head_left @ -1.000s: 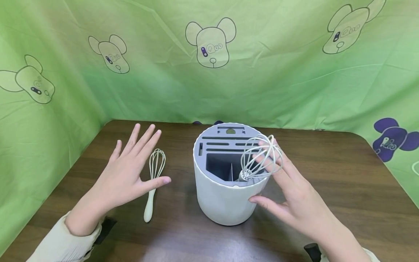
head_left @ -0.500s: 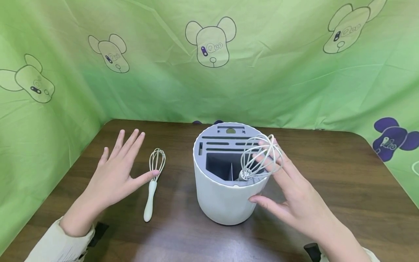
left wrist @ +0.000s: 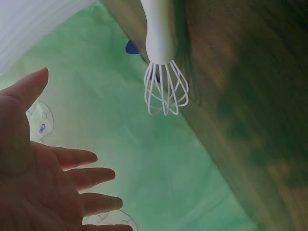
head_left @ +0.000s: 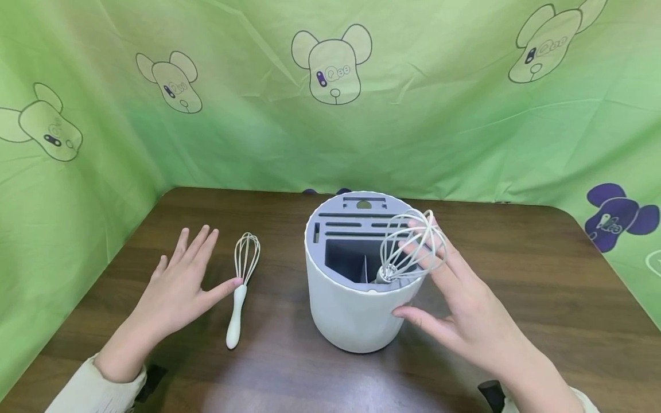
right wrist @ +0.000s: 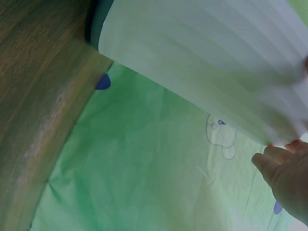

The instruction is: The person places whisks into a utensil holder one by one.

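Observation:
A small whisk [head_left: 234, 321] with a pale handle lies on the table at the left. My left hand [head_left: 178, 292] is just left of it, fingers spread and straight, and its thumb tip overlaps the whisk's neck in the head view. In the left wrist view, the small whisk [left wrist: 161, 38] shows apart from the palm and fingers. A round white utensil holder [head_left: 351, 321] with a grey slotted top stands at centre. A larger whisk [head_left: 413, 246] leans in its front right compartment, wires up. My right hand [head_left: 465, 304] rests loosely spread against the holder's right side, fingertips behind the wires.
Both stand on a dark brown wooden table [head_left: 527, 264]. A green cloth [head_left: 248, 137] with cartoon bear heads hangs behind the table and at its sides. Dark straps show at both wrists.
My left hand has moved left and lower, so its thumb overlaps less of the small whisk. The right hand, the holder and both whisks have stayed in place.

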The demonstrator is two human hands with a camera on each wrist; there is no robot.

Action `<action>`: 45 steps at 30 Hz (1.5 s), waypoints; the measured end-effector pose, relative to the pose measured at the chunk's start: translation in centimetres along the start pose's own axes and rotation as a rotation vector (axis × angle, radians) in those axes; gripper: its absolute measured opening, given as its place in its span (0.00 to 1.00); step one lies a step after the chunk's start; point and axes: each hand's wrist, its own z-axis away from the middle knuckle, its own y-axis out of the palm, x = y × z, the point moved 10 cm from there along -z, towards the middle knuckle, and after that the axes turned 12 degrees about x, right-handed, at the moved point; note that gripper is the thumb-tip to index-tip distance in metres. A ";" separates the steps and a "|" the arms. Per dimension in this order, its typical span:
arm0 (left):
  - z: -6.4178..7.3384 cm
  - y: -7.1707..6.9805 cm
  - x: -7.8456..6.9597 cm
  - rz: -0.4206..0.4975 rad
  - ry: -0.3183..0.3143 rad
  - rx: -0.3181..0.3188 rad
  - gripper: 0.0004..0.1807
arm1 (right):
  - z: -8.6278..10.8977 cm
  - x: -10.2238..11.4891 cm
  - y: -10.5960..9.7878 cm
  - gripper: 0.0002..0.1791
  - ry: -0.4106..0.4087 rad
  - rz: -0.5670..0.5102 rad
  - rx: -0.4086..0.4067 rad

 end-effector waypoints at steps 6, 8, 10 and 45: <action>-0.2 0.8 0.6 0.017 -0.007 0.030 0.57 | 0.0 -0.1 0.0 0.42 0.012 -0.005 0.003; -0.3 1.1 0.8 0.026 -0.010 0.046 0.57 | 0.0 -0.1 0.0 0.42 0.014 -0.001 0.003; -0.5 1.5 1.0 0.033 -0.011 0.062 0.57 | 0.0 -0.1 0.0 0.42 0.015 0.000 0.006; -1.4 4.6 0.6 0.042 0.027 0.154 0.42 | -0.1 0.1 -0.1 0.42 0.006 0.009 -0.006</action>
